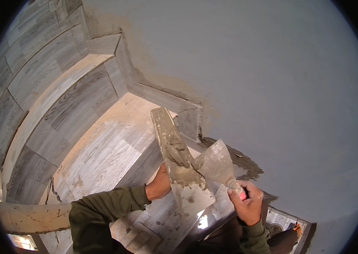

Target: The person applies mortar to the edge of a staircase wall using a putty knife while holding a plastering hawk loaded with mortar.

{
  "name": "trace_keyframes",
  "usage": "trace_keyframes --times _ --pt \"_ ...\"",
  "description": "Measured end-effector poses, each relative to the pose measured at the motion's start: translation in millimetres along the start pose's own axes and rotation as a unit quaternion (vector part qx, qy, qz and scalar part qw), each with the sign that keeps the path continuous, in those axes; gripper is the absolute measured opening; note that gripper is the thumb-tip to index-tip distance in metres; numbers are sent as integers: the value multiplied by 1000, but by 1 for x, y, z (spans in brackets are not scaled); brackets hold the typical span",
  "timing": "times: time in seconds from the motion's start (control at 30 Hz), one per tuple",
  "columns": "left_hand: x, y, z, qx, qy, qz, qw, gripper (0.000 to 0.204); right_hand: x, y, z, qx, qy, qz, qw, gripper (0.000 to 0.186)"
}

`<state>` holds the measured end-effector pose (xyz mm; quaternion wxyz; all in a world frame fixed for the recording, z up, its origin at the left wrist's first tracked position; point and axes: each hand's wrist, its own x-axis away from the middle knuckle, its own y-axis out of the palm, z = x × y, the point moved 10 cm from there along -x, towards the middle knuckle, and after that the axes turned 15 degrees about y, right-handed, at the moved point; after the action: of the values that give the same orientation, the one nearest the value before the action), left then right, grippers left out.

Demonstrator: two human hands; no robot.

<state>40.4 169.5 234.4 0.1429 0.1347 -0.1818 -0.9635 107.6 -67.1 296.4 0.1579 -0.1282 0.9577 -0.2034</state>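
My left hand [160, 184] is closed on a long, flat plastering trowel [193, 197], its fingers partly hidden behind the plate. Wet grey-brown mortar [174, 148] lies in a lump along the plate's middle and smears its ends. To the right, my right hand [248, 203] grips a putty knife by its pinkish-red handle, thumb toward the blade. The broad, mortar-smeared putty knife blade [217, 163] points up and left, its edge at the trowel's right side. Just beyond it, a dark fresh mortar strip [242, 163] runs along the foot of the wall.
Steps faced in grey wood-look tiles [102, 156] climb to the upper left. Skirting tiles [157, 96] follow them along the smooth grey wall [263, 76]. A curved, stained board [35, 216] crosses the lower left. At lower right lies a small orange thing [298, 230].
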Motion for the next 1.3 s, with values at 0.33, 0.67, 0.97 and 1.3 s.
trace_keyframes --times 0.33,0.67,0.97,1.3 --pt "-2 -3 0 -64 42 0 997 29 6 40 8 -95 163 -116 975 27" --pt "-2 -4 -7 -32 25 6 999 32 7 50 0 -153 117 -45 980 22" --pt "-1 -5 -12 -5 11 13 1000 32 4 69 18 -234 162 -117 952 25" --pt "-4 -4 -9 -43 19 7 999 35 1 71 23 -254 162 -118 946 23"
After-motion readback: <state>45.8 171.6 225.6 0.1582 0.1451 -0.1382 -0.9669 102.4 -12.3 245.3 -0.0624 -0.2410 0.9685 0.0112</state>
